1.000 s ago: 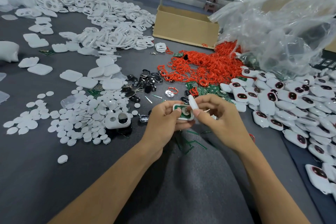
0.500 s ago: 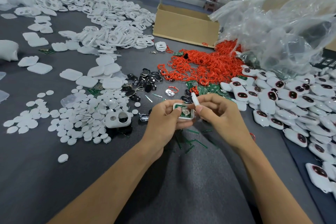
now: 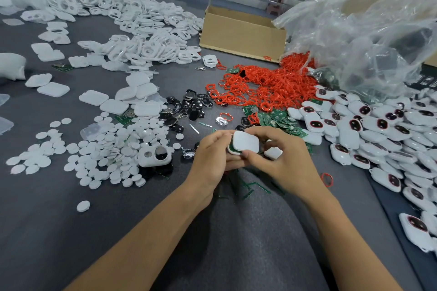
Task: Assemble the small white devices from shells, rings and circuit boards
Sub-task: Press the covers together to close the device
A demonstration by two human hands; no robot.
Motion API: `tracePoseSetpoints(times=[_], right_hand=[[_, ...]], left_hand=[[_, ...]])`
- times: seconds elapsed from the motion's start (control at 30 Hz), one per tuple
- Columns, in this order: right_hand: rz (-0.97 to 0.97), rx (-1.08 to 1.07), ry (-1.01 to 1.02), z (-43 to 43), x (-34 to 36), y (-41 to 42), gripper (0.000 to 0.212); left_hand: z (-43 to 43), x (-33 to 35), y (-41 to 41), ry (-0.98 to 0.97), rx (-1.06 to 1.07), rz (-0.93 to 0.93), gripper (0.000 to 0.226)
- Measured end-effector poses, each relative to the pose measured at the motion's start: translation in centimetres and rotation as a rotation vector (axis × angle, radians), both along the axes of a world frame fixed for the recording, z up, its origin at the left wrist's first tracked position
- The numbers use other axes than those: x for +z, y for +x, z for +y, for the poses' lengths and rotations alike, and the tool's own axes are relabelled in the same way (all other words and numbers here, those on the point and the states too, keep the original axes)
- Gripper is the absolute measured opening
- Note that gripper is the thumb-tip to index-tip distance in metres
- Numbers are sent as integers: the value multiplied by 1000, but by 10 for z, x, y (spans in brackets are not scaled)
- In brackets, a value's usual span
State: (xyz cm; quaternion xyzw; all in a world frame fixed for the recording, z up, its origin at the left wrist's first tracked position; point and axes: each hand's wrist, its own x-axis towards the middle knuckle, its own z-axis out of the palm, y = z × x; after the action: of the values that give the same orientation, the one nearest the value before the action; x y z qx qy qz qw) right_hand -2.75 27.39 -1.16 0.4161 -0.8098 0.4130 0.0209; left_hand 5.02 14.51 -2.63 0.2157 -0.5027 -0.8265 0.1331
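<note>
On the grey table (image 3: pixel 71 231) I see the left hand (image 3: pixel 212 157) and right hand (image 3: pixel 287 163) together, both pinching a white shell (image 3: pixel 244 142) over a green board (image 3: pixel 231 147).

This is an assembly workshop, apparently a small factory floor. A broad grey felt-covered table (image 3: pixel 47 220) carries bulk heaps of white plastic shells (image 3: pixel 132 19), red rubber rings (image 3: pixel 267 85), green circuit boards (image 3: pixel 276 118) and finished white devices (image 3: pixel 378 130). A brown cardboard box (image 3: pixel 241 33) and crumpled clear plastic bags (image 3: pixel 366 30) sit behind.
</note>
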Motion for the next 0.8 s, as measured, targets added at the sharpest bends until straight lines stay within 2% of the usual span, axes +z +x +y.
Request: tracePoseSetpoints(times=[0.23, 0.37, 0.67, 0.8], right_hand=[[40, 25, 41, -1, 0, 1, 36], [-47, 61, 22, -2, 2, 0, 34], [-160, 37, -40, -8, 0, 0, 33], [-213, 23, -57, -10, -1, 1, 35]], left_hand=[[1, 1, 2, -49, -26, -7, 28], [1, -1, 1, -67, -27, 4, 25], [-2, 3, 3, 63, -38, 26, 25], [0, 2, 3, 5, 12, -6, 22]])
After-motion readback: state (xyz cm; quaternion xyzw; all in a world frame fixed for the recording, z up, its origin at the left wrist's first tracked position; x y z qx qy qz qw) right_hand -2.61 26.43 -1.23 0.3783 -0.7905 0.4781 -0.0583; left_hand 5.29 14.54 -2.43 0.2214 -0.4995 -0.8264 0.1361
